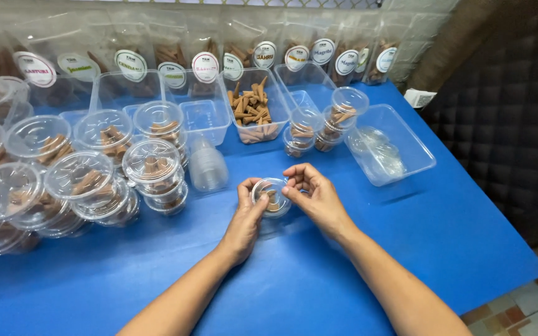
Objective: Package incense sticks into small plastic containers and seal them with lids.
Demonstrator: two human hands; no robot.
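At frame centre, the left hand (246, 214) and right hand (316, 196) are both gripping a small clear lidded cup (271, 198) of brown cones, steadying it above the blue surface (294, 280); filled cups (151, 163) are stacking up at left.

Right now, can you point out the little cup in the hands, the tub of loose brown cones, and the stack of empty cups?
small clear cup (273, 198), head view, on its lid.
tub of brown cones (251, 107), head view, on the cones inside.
stack of empty cups (207, 167), head view, on its side.
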